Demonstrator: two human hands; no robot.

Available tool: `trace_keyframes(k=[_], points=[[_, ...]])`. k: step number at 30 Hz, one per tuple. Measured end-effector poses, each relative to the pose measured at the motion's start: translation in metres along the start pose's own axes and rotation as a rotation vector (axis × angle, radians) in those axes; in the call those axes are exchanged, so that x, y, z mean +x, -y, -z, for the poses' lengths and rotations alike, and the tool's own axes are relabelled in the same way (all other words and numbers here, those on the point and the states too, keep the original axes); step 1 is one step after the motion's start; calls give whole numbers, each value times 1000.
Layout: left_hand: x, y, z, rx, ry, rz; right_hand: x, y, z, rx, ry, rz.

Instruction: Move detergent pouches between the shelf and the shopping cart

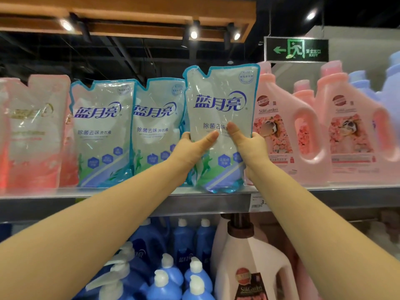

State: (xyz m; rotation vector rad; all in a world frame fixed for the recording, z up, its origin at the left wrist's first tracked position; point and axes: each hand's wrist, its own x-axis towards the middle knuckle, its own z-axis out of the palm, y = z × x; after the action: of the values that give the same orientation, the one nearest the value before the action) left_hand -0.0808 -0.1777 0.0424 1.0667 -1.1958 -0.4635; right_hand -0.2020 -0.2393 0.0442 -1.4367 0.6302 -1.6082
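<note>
On the shelf stood blue pouches; the left hand and right hand each gripped one pouch by its sides, thumbs in front, upright at the shelf edge.

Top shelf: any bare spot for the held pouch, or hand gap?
Only a narrow bare strip of shelf edge before the blue pouches and pink jugs. The row stands packed side to side; whatever lies behind the held pouch is hidden. Open air above the pouch tops. Lower-shelf bottles are crowded.
</note>
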Motion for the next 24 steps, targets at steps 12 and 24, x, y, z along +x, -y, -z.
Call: trace_keyframes(k=[12,24], points=[[-8,-1,3,153,-56,15,-9,3,-2,65,94,-88],[-13,-14,9,27,-1,106,-21,-2,4,50,113,-146]])
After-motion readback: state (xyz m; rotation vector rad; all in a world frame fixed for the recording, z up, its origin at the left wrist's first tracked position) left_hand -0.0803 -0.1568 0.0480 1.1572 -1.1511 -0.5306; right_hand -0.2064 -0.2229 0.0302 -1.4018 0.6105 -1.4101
